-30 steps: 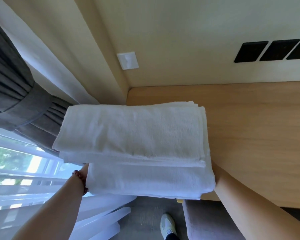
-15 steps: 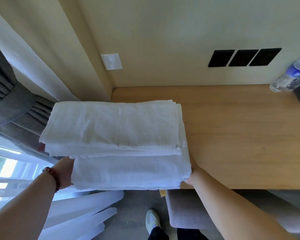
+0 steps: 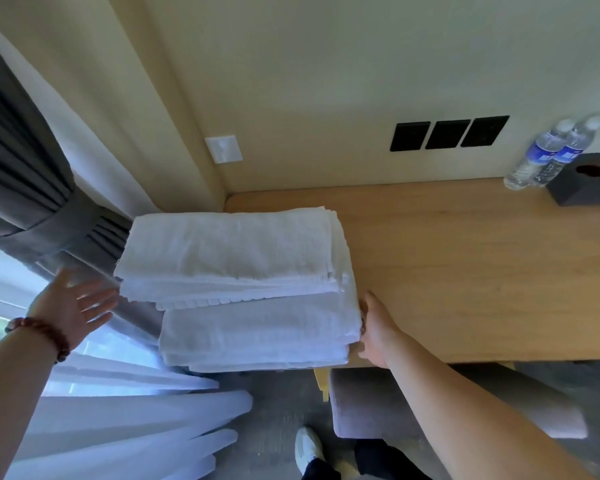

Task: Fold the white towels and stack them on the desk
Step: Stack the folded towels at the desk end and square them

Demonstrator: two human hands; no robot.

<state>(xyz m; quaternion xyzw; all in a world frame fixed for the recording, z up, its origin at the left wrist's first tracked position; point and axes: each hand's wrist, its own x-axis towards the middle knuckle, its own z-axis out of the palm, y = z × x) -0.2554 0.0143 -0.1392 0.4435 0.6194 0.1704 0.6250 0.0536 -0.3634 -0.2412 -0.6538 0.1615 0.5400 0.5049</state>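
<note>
Stack of folded white terry towels (image 3: 236, 289) on the left end of a pale wooden desk (image 3: 465, 271), overhanging its edge, left hand (image 3: 71, 306) open beside it, fingers spread, right hand (image 3: 374, 327) against the stack's right side, fingers hidden.

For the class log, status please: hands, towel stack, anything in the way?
Left hand open, clear of the stack. Right hand against the towel stack, grip hidden. Stack overhangs the desk corner. Water bottles far off.
</note>
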